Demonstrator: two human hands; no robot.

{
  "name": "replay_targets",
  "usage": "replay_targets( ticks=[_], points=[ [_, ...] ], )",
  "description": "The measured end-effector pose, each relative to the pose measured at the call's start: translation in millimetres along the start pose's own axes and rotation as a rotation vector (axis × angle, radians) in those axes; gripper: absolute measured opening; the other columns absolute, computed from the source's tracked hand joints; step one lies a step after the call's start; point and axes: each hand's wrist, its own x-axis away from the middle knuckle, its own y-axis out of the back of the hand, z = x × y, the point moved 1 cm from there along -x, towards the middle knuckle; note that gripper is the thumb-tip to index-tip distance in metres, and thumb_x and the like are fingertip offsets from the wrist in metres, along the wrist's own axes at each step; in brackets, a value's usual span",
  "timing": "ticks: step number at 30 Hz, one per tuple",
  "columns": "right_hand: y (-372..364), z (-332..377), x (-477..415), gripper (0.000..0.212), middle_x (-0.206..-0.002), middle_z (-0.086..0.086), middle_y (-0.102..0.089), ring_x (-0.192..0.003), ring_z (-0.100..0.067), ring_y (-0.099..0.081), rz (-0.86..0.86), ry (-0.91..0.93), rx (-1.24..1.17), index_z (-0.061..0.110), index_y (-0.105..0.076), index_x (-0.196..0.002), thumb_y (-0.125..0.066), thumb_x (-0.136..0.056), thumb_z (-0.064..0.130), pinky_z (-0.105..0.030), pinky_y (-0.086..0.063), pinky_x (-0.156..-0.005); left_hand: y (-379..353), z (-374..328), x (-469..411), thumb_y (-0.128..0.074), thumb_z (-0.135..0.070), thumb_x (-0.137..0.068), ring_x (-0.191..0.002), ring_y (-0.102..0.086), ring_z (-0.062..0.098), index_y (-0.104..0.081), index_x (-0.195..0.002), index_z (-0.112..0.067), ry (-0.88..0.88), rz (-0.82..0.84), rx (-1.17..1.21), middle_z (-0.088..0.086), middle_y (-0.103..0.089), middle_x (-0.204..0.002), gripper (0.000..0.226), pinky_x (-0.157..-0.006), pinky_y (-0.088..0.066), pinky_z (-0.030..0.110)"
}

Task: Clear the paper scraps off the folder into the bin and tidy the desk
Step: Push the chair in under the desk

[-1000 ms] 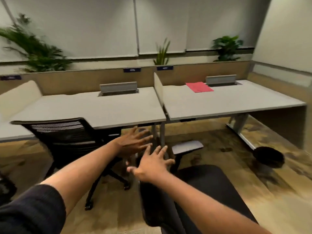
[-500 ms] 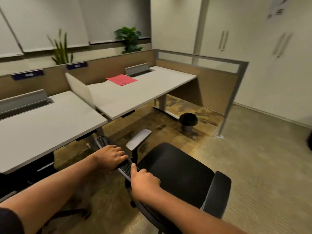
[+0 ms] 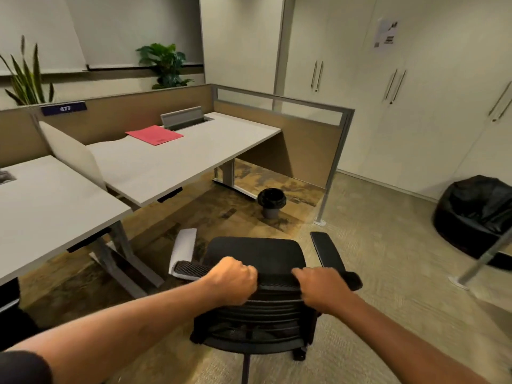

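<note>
I had both hands on the chair (image 3: 257, 253) back, left hand (image 3: 232, 281) and right hand (image 3: 322, 288) with fingers curled tight over its top edge, to steer it; the red folder (image 3: 154, 134) lay on the far desk (image 3: 177, 159), no scraps visible, bin (image 3: 271, 202) on the floor beyond

I can't see my fingertips on either side: the left grip (image 3: 234, 281) and the right grip (image 3: 318, 286) both curl over the top of the chair back (image 3: 266, 306), so the fingers vanish behind it. The chair's base is mostly covered by the seat and cut by the bottom edge. The red folder (image 3: 154, 134) lies too far off for me to tell whether any scraps sit on it. The bin (image 3: 271, 202) shows only a dark liner; its inside is unreadable. The near worktop (image 3: 50, 206) runs off the left edge. The wall notice (image 3: 385, 33) is too blurred to read.
</note>
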Motion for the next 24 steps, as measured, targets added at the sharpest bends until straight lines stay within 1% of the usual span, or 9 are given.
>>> replay_targets(
  ticks=[2, 4, 7, 10, 13, 15, 19, 22, 24],
  points=[
    [-6.6, -36.0, -9.4, 0.032, -0.103, -0.002, -0.065, -0.093, -0.026, -0.062, 0.002, 0.006, 0.0, 0.023, -0.049, -0.113, -0.044, -0.081, 0.025, -0.039, -0.05, -0.074, 6.4, -15.3, -28.9, -0.04, -0.013, -0.089, -0.065, -0.061, 0.028, -0.058, -0.084, -0.007, 0.017, 0.047, 0.028, 0.007, -0.058, -0.08, 0.02, -0.047, -0.029, 0.029],
    [-11.7, -71.7, -22.8, 0.028, -0.098, 0.001, -0.066, -0.09, -0.023, -0.063, 0.006, 0.007, -0.016, 0.026, -0.052, -0.105, -0.047, -0.078, 0.025, -0.039, -0.052, -0.074, 15.1, -25.1, -58.5, -0.041, -0.012, -0.088, -0.066, -0.061, 0.027, -0.06, -0.087, -0.007, 0.042, 0.066, 0.042, 0.006, -0.057, -0.082, 0.019, -0.05, -0.035, 0.03],
    [-18.7, -119.6, -47.2, 0.022, -0.09, 0.005, -0.066, -0.083, -0.02, -0.063, 0.007, 0.053, -0.016, 0.028, -0.051, -0.096, -0.049, -0.074, 0.025, -0.039, -0.053, -0.071, 22.0, -30.3, -100.3, -0.043, -0.01, -0.088, -0.062, -0.056, 0.025, -0.06, -0.086, -0.008, 0.078, 0.092, 0.091, 0.005, -0.053, -0.079, 0.017, -0.053, -0.041, 0.03],
    [-22.3, -160.1, -73.0, 0.019, -0.085, 0.005, -0.065, -0.078, -0.019, -0.063, -0.028, 0.127, -0.013, 0.029, -0.051, -0.094, -0.051, -0.074, 0.027, -0.038, -0.052, -0.067, 22.2, -28.3, -139.0, -0.044, -0.008, -0.087, -0.055, -0.049, 0.023, -0.058, -0.082, -0.008, 0.122, 0.092, 0.116, 0.005, -0.048, -0.075, 0.015, -0.056, -0.045, 0.031],
    [-26.7, -192.0, -97.5, 0.023, -0.085, 0.005, -0.066, -0.077, -0.019, -0.062, -0.081, 0.189, 0.012, 0.028, -0.053, -0.097, -0.051, -0.074, 0.028, -0.037, -0.052, -0.067, 18.1, -21.1, -172.5, -0.043, -0.005, -0.086, -0.049, -0.042, 0.019, -0.05, -0.075, -0.009, 0.168, 0.082, 0.145, 0.005, -0.048, -0.073, 0.013, -0.054, -0.042, 0.03],
    [-31.6, -213.4, -115.8, 0.025, -0.086, 0.004, -0.066, -0.077, -0.02, -0.063, -0.103, 0.22, 0.026, 0.028, -0.052, -0.099, -0.05, -0.074, 0.029, -0.038, -0.053, -0.067, 15.9, -15.7, -195.4, -0.042, -0.003, -0.086, -0.047, -0.04, 0.018, -0.053, -0.077, -0.007, 0.186, 0.078, 0.146, 0.005, -0.047, -0.072, 0.015, -0.051, -0.037, 0.029],
    [-37.8, -251.2, -157.3, 0.025, -0.085, 0.004, -0.066, -0.075, -0.021, -0.063, -0.132, 0.294, 0.059, 0.027, -0.051, -0.099, -0.049, -0.075, 0.032, -0.039, -0.054, -0.065, 8.8, -1.5, -237.0, -0.039, -0.001, -0.086, -0.049, -0.043, 0.017, -0.055, -0.081, -0.005, 0.243, 0.069, 0.127, 0.005, -0.044, -0.07, 0.017, -0.051, -0.037, 0.028],
    [-39.6, -276.9, -190.0, 0.029, -0.086, 0.003, -0.067, -0.075, -0.023, -0.063, -0.163, 0.372, 0.084, 0.025, -0.051, -0.102, -0.049, -0.075, 0.033, -0.038, -0.054, -0.064, 3.0, 10.3, -267.5, -0.036, -0.004, -0.088, -0.06, -0.058, 0.024, -0.054, -0.083, -0.006, 0.315, 0.058, 0.164, 0.006, -0.054, -0.074, 0.018, -0.055, -0.042, 0.032],
    [-41.2, -296.7, -214.0, 0.029, -0.087, 0.003, -0.067, -0.075, -0.024, -0.064, -0.172, 0.396, 0.088, 0.025, -0.051, -0.103, -0.05, -0.075, 0.035, -0.038, -0.054, -0.064, 1.9, 19.9, -291.3, -0.036, -0.006, -0.088, -0.063, -0.061, 0.026, -0.052, -0.081, -0.008, 0.375, 0.058, 0.186, 0.007, -0.06, -0.077, 0.017, -0.055, -0.041, 0.032]
  ],
)
